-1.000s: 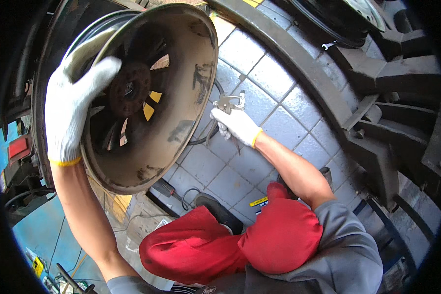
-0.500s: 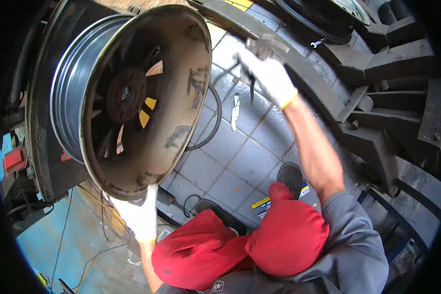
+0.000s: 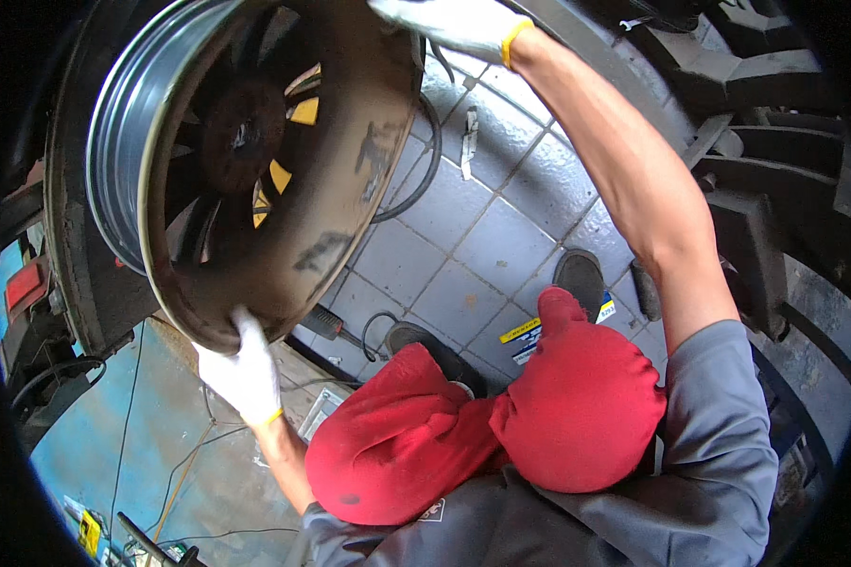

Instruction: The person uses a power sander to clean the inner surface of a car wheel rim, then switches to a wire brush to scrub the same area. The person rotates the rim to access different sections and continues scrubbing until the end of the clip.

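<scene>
A large alloy wheel rim [image 3: 336,180], with a dusty brown inner barrel, dark spokes and a silver outer side, fills the upper left, tilted with its hollow back facing me. No tyre is on it. My left hand [image 3: 236,370], in a white glove, is closed around its lower lip, thumb inside and fingers underneath. Also gloved in white, my right hand [image 3: 454,24] grips the upper right lip near the picture's top edge. Its fingertips are partly cut off there. Dark smudges mark the barrel.
Behind the wheel rim stands a dark machine body [image 3: 66,217]. A black hose [image 3: 430,180] curves over the grey floor tiles [image 3: 501,241]. A black-handled tool [image 3: 323,321] lies by my foot. Dark metal racking [image 3: 775,180] lines the right. Thin cables cross the blue floor [image 3: 104,425] at lower left.
My right hand has moved up and left from beside the wheel rim onto its lip. The rim has shifted slightly up and left in view, with my left hand still on it.
</scene>
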### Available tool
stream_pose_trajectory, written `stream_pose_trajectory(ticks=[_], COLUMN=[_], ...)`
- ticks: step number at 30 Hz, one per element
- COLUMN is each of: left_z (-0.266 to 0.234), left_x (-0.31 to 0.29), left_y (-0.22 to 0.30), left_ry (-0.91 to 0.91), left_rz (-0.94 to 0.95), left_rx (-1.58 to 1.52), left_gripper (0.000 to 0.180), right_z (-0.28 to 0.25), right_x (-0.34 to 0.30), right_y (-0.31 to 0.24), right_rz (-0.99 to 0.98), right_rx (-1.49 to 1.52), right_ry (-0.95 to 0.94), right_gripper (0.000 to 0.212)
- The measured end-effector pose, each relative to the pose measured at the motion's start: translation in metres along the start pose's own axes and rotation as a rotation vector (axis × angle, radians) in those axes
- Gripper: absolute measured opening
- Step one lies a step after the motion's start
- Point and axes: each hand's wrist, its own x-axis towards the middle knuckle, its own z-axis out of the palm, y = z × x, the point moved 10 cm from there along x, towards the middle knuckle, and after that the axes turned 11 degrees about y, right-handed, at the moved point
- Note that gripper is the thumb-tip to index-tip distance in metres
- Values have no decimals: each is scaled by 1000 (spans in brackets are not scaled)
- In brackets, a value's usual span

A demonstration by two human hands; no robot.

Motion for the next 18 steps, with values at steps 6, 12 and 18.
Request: stream_pose_trajectory(ticks=[6,12,18], left_z=[-42,-14,-22], left_x=[44,87,108], left_y=[51,143,193], left_ry=[-85,-142,-131], left_rz=[250,635,628], left_rx=[103,103,98], left_gripper=[70,78,66], right_z=[41,4,-27], right_x=[-77,-91,-29], right_y=[61,59,25], right_rz=[288,300,-51], right_rx=[-121,-147,-105], right_ry=[-188,-140,183], right_gripper=[56,56,41])
